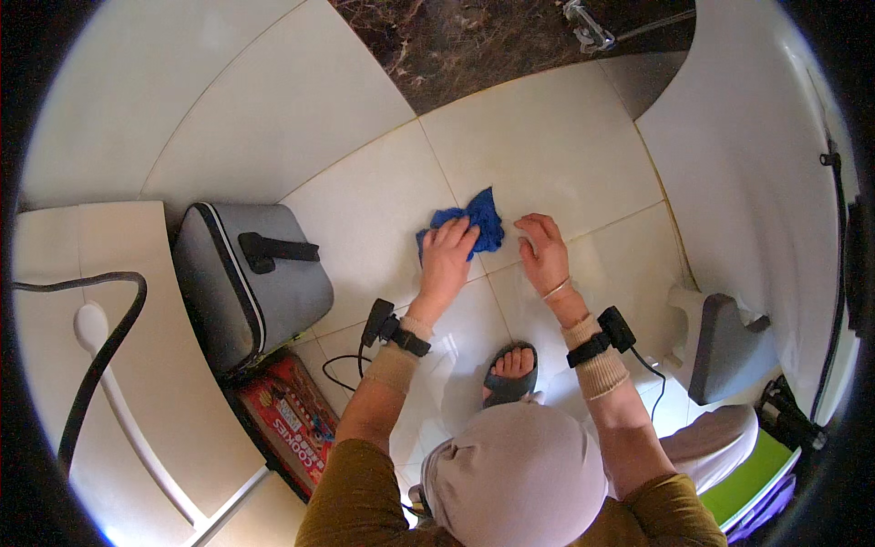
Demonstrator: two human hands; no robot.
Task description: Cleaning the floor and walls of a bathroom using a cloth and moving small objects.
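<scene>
A crumpled blue cloth [487, 219] lies on the pale tiled floor [365, 228] in front of me. My left hand [447, 252] is on top of it, fingers curled over the bunched fabric and pressing it down. Part of the cloth is hidden under that hand. To the right of the cloth, my right hand [544, 253] is held over or on the tiles, fingers slightly bent and apart, with nothing in them. Whether its fingertips touch the floor I cannot tell.
A grey zippered case [264, 273] with a black handle stands at left, beside a red printed box [290, 415]. A dark marbled panel [474, 46] lies ahead. On the right are a white curved surface [738, 146], a grey-and-white object [729, 346] and a green bin [743, 483].
</scene>
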